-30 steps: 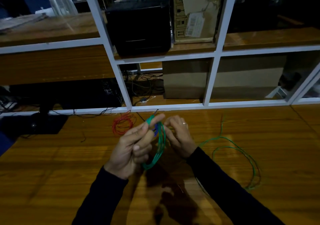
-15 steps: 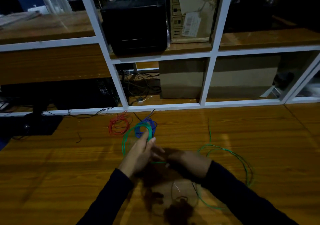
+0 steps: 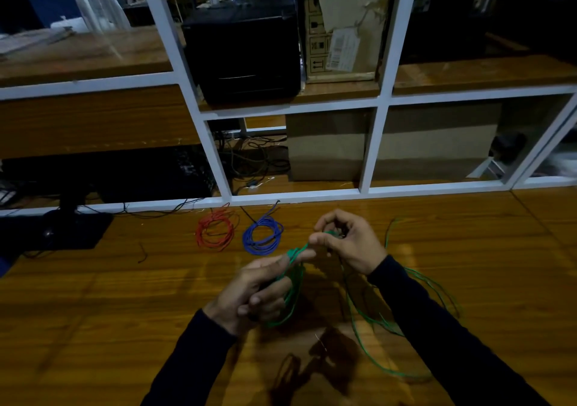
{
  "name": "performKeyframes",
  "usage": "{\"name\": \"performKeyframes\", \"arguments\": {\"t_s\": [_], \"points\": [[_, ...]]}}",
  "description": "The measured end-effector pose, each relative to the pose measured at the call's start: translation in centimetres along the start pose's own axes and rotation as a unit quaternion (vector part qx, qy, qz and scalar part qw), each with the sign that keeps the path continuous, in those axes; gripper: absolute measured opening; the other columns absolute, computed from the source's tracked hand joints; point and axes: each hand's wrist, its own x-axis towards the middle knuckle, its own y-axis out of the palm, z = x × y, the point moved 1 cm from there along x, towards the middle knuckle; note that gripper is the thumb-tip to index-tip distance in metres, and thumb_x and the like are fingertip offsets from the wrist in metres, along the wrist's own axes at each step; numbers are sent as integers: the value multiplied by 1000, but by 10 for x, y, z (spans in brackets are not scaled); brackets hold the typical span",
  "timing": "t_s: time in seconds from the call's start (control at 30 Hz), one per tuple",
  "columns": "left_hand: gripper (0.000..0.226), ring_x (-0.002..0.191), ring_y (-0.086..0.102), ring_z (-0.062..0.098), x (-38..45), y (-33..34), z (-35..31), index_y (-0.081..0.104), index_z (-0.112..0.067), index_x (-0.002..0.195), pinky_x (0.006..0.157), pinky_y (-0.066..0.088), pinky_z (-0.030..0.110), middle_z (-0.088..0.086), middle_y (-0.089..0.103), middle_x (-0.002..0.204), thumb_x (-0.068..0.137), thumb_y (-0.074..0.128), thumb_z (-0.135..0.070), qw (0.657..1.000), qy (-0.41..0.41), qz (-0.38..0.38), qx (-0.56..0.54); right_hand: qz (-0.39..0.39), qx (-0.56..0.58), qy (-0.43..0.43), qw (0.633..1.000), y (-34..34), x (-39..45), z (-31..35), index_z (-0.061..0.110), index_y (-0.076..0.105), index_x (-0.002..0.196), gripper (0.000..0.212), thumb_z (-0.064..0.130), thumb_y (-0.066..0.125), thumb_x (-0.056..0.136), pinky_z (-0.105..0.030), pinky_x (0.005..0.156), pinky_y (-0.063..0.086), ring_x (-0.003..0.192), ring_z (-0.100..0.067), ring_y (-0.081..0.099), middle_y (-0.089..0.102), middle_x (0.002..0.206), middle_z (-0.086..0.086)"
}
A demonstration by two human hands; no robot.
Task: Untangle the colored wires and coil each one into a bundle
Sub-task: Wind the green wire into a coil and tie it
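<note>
I see left hand gripping green wire coil above wooden surface, thumb and forefinger pinching coil top. Right hand pinches same wire just beside; loose green loops trail under right sleeve. Red bundle and blue bundle lie coiled side by side, apart, near white frame.

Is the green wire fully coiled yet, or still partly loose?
Partly loose. The left hand holds some loops of the green wire; long strands still sprawl over the table.
</note>
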Motion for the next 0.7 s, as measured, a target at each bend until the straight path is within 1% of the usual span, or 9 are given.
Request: {"name": "performKeyframes", "arguments": {"t_s": [0.13, 0.2, 0.3, 0.37, 0.43, 0.5, 0.6, 0.67, 0.7], "points": [[43, 28, 14, 7, 1, 1, -3, 33, 1, 149, 34, 7, 24, -2, 34, 45, 110, 26, -18, 999, 7, 24, -27, -8, 36, 17, 999, 5, 3, -10, 9, 61, 91, 15, 9, 73, 82, -16, 53, 48, 63, -3, 58, 61, 84, -4], [43, 29, 14, 6, 3, 3, -5, 34, -2, 150, 34, 8, 24, -2, 36, 47, 111, 23, -16, 998, 42, 14, -32, 3, 47, 32, 998, 18, 0, -18, 7, 61, 91, 2, 6, 61, 92, -16, 62, 50, 70, 0, 61, 62, 85, 1], [42, 29, 29, 3, 9, 4, -9, 40, -8, 150, 31, 21, 18, -3, 43, 52, 110, 29, -15, 992, 114, -57, -12, 57, 16, 91, 994, 45, -14, -46, 15, 58, 85, 23, 17, 44, 103, -15, 57, 43, 58, 0, 53, 59, 66, 11], [43, 33, 43, 6, 12, 0, -14, 44, -10, 148, 32, 37, 17, 1, 49, 57, 105, 36, -13, 975, 175, -134, -11, 138, -69, 121, 981, 60, -32, -62, 21, 57, 86, 28, 32, 39, 104, -27, 59, 45, 59, -4, 51, 57, 66, 9], [43, 43, 60, 13, 13, -6, -24, 47, -13, 145, 40, 52, 22, 10, 64, 70, 102, 42, -13, 956, 221, -192, -17, 218, -218, 110, 945, 66, -54, -69, 27, 55, 90, 26, 41, 37, 104, -37, 72, 46, 70, -13, 57, 60, 76, 2], [44, 57, 71, 22, 11, -14, -34, 43, -22, 146, 52, 61, 30, 21, 73, 95, 102, 44, -16, 942, 241, -233, 23, 299, -385, 66, 871, 66, -73, -69, 21, 54, 109, 28, 42, 36, 104, -40, 82, 47, 91, -30, 64, 66, 96, -15], [55, 82, 75, 33, 11, -25, -32, 15, -32, 154, 76, 62, 39, 14, 71, 120, 106, 42, -25, 905, 219, -302, 205, 278, -575, -100, 763, 56, -88, -64, 19, 53, 125, 37, 37, 36, 98, -41, 100, 45, 104, -29, 66, 70, 108, -17], [63, 94, 74, 35, 15, -25, -19, 3, -24, 157, 87, 59, 43, 6, 72, 122, 106, 40, -27, 889, 161, -314, 293, 335, -543, -107, 762, 47, -88, -48, 16, 46, 130, 37, 31, 36, 98, -45, 105, 37, 113, -34, 60, 65, 120, -20], [64, 96, 73, 35, 17, -24, -10, 3, -21, 157, 90, 57, 48, 5, 72, 121, 106, 40, -27, 890, 123, -310, 311, 342, -517, -103, 778, 42, -84, -39, 16, 46, 129, 33, 27, 38, 99, -45, 101, 39, 112, -36, 59, 63, 122, -18]]}}
